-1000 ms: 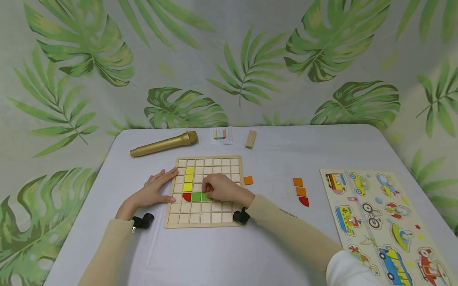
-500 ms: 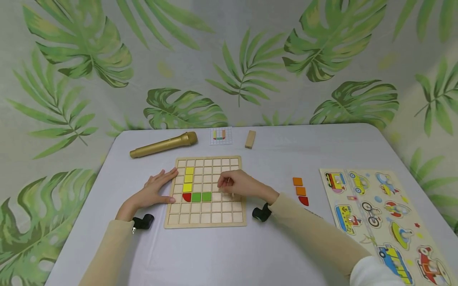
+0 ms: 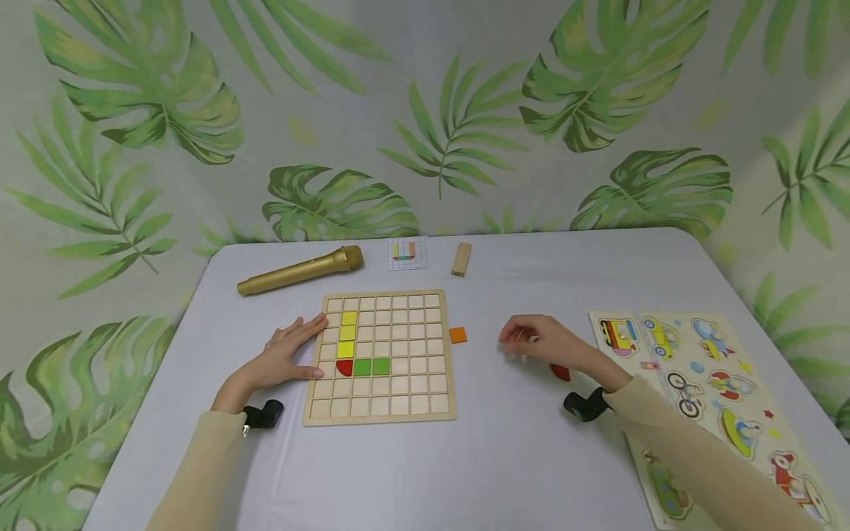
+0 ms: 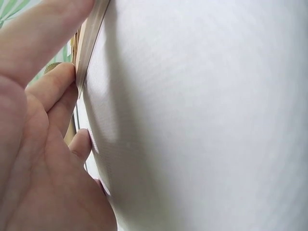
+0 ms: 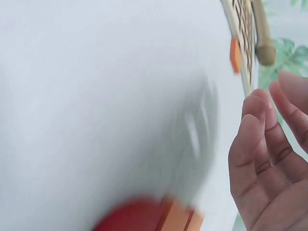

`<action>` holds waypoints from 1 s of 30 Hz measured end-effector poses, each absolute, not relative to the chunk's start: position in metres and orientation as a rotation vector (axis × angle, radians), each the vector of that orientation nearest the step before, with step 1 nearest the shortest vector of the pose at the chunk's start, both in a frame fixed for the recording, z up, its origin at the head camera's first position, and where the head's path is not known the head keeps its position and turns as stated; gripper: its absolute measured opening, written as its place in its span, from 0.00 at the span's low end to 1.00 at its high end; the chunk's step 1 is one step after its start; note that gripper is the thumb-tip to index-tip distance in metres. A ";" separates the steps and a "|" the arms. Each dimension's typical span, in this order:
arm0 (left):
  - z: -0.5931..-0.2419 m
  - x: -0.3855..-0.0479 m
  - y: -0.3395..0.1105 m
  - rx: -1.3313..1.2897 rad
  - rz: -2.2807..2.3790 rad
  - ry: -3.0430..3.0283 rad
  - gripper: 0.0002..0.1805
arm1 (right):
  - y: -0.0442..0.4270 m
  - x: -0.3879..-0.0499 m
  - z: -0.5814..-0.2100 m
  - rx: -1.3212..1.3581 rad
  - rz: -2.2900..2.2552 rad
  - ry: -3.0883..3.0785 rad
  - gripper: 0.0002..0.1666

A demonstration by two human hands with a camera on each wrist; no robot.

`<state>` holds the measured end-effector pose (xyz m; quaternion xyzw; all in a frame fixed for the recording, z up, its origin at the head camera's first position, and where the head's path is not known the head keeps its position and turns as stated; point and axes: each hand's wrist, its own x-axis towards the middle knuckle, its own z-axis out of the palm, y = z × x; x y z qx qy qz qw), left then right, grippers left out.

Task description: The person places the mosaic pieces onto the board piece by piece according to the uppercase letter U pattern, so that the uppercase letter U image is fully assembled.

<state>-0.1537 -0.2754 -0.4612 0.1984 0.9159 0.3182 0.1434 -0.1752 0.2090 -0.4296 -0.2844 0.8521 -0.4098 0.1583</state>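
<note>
My left hand (image 3: 279,361) rests at the left edge of a wooden grid board (image 3: 418,369), fingers spread and thumb over its rim. In the board's cells lie a column of yellow squares (image 3: 347,332), a red quarter-circle tile (image 3: 344,367) below them, and two green squares (image 3: 371,366) beside it. My right hand (image 3: 547,343) hovers over the table right of the board, fingers loosely bent and holding nothing. Beneath it lies another red quarter-circle tile (image 3: 561,372); the orange squares (image 5: 179,215) beside it show in the right wrist view but are hidden in the head view.
One orange square (image 3: 458,335) lies against the board's right edge. Behind the board are a gold microphone (image 3: 302,271), a small pattern card (image 3: 407,254) and a wooden block (image 3: 461,259). A vehicle puzzle board (image 3: 704,391) lies at the right, partly under my right forearm.
My right hand has left the second green square, now uncovered in the grid, and moved right off the board to above the loose tiles. My left hand has stayed on the board's edge.
</note>
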 end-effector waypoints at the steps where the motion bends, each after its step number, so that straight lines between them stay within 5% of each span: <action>1: -0.461 -0.153 -0.275 0.575 0.921 2.641 0.52 | 0.218 -0.174 -0.429 -0.799 -1.177 2.442 0.07; 12: -0.458 -0.153 -0.275 0.590 0.933 2.633 0.52 | 0.282 -0.156 -0.427 -0.638 -1.227 2.483 0.07; 30: -0.454 -0.151 -0.273 0.594 0.946 2.623 0.50 | 0.276 -0.146 -0.442 -0.780 -1.005 2.565 0.16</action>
